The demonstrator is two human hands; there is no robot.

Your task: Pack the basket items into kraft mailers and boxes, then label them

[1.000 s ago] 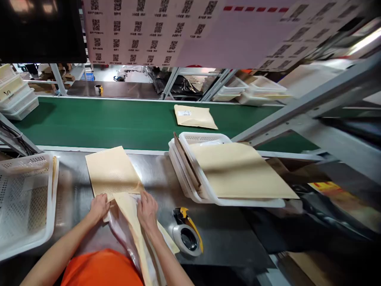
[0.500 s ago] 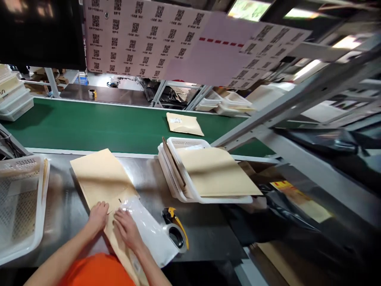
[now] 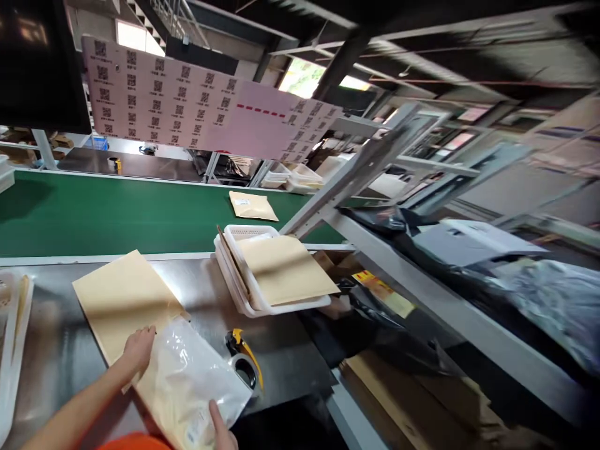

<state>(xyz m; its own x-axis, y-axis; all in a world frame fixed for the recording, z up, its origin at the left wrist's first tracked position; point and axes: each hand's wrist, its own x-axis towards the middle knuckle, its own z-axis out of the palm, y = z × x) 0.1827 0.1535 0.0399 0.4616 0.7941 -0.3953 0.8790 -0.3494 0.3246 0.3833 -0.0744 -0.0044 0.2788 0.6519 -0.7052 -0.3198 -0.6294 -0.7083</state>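
A kraft mailer envelope (image 3: 126, 284) lies slanted on the steel table. Over its lower half is a clear-and-white plastic bag (image 3: 187, 369) with a small printed label near its bottom. My left hand (image 3: 139, 350) has its fingers curled closed at the bag's upper left edge, on top of the envelope; the exact grip is partly hidden. At the bag's lower right edge, the thumb of my right hand (image 3: 222, 431) lies on top, with the other fingers out of sight beneath. A tape dispenser (image 3: 246, 362) with a yellow handle sits right beside the bag.
White baskets (image 3: 248, 300) holding kraft envelopes stand right of centre, and another white basket (image 3: 12, 350) at the left edge. Behind the table runs a green conveyor belt (image 3: 117, 212) carrying a sealed mailer (image 3: 253, 205). A slanted metal frame (image 3: 347, 169) rises at the right.
The plastic bag has moved left over the envelope's lower half. My right hand has gone from the envelope's middle down to the bag's lower right edge. The camera view has turned right.
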